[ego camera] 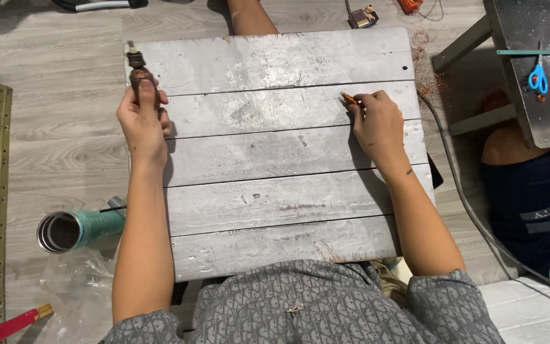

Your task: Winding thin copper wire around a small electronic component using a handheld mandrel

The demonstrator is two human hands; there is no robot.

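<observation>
Grey plank table [275,153]: two hands, left hand [141,124] one rotor [140,73].

A person's left hand [141,121] grips a small brown, copper-wound motor part [140,71] at the far left corner of a grey, paint-worn wooden plank table [275,191], while the right hand [377,124] pinches a small orange-brown piece [349,98] on the boards at the far right. A green metal cylinder [77,229] lies on the floor to the left; blue-handled scissors [538,76] rest on a dark bench at the far right.
</observation>
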